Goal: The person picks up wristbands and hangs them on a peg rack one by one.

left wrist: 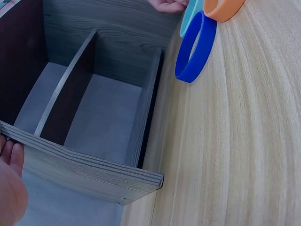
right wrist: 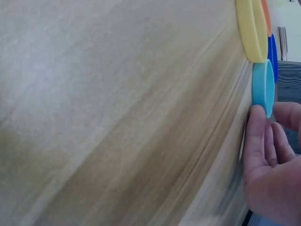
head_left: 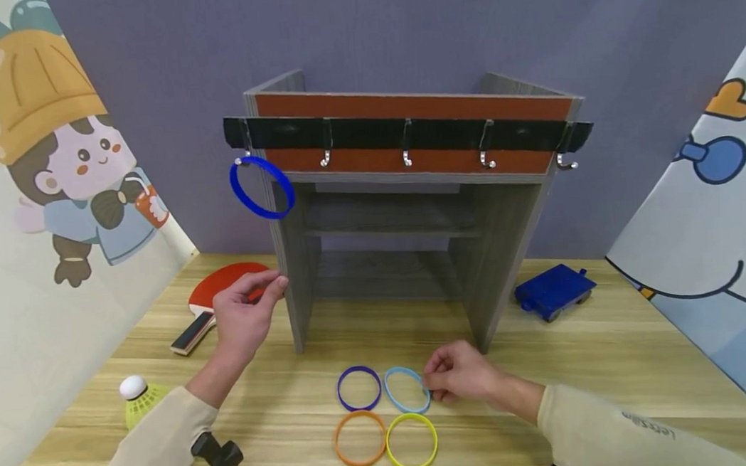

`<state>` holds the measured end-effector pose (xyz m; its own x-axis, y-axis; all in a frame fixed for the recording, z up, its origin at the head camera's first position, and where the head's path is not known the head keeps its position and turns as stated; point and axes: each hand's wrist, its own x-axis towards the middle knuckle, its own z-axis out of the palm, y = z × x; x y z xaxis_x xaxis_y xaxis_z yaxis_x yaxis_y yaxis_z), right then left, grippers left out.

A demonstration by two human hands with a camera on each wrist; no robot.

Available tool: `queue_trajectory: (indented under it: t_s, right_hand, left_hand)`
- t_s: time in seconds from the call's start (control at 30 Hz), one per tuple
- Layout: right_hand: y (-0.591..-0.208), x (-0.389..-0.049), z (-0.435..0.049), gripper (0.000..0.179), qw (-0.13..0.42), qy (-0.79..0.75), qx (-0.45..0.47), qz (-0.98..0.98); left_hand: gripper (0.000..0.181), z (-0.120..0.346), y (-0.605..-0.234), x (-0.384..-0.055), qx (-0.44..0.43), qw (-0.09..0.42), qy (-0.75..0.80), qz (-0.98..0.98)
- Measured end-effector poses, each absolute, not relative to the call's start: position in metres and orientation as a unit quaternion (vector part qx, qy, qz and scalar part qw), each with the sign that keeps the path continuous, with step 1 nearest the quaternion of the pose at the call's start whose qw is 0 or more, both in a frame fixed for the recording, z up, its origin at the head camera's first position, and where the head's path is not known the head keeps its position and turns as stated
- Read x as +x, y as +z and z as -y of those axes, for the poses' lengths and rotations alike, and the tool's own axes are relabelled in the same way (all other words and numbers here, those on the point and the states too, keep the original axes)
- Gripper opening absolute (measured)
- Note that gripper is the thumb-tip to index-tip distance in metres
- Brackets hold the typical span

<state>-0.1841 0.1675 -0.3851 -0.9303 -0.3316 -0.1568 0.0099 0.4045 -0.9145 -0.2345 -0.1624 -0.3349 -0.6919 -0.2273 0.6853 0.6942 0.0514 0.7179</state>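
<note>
Table (head_left: 579, 349): wood-grain top, everything else is sitting on it.
Shelf unit (head_left: 511, 235): grey, standing upright towards the back. A bump on its left side panel could shift it, I reckon, and the left hand (head_left: 246, 315) is right by that edge.
Hook strip (head_left: 367, 130): black, runs across the front and sticks out past both sides, so an arm coming up could catch an end.
Hands: left is raised, fingers loosely bent, nothing in it that I can see (can't tell if it's brushing the panel, tbh). Right hand (head_left: 460, 372) is low, thumb and fingers nearly closed, pinching one ring's edge.
Light blue ring (right wrist: 260, 87): that's the pinched one, on the table in front of the unit. Edge-only grip, so it could twist or slip out; dragging it sideways might shove the dark blue ring (left wrist: 203, 49) or yellow ring (right wrist: 247, 37) next to it.
Orange ring (left wrist: 223, 14): beside the yellow, well away from the fingers.
Hung blue ring (head_left: 291, 194): on the leftmost hook. Open-ended hook, so an upward knock could pop it off.
</note>
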Motion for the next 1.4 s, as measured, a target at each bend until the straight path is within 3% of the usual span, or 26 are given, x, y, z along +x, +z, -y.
queue_trajectory:
  t_s: [0.5, 0.87, 1.4]
  right_hand:
    - [-0.386, -0.190, -0.165, 0.018, 0.191, -0.526, -0.116, -0.820]
    - [-0.380, -0.192, -0.164, 0.015, 0.208, -0.509, -0.114, -0.828]
    - [-0.387, -0.191, -0.165, 0.012, 0.176, -0.556, -0.083, -0.808]
  left_hand:
    - [0.012, 0.157, -0.320, -0.220, -0.186, 0.336, -0.665, 0.641]
    - [0.014, 0.163, -0.337, -0.235, -0.180, 0.341, -0.661, 0.644]
    - [0.014, 0.164, -0.337, -0.236, -0.186, 0.338, -0.665, 0.639]
